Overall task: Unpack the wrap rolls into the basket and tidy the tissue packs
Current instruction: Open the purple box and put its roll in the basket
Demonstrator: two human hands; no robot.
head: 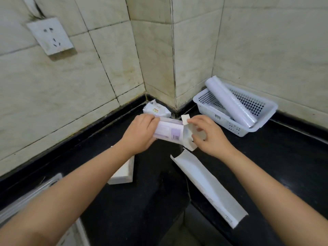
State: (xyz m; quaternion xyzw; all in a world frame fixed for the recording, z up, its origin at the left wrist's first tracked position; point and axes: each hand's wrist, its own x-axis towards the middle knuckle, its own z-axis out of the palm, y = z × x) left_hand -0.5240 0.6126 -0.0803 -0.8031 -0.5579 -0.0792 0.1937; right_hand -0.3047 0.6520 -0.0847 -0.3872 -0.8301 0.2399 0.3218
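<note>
The left hand [140,134] has its fingers clenched around the closed end of a purple-labelled wrap box [168,131], held above the black desk [284,157]. The right hand [207,137] works at the box's opened end, fingers pinching at the end flap [185,119] and, it seems, at the clear roll just inside; whether the roll is actually gripped I cannot tell.

Beyond the right fingers, well apart, the white basket [266,110] already carries one wrap roll [230,103] lying slantwise over its rim, with what may be another beneath it. Below the right fingers an emptied carton [207,185] lies open on the desk, and a second white box [124,173] sits under the left wrist.

So unpacking looks partly done. The tissue pack [156,109], just beyond the left fingers in the corner, looks untouched; tidying appears still to come.
</note>
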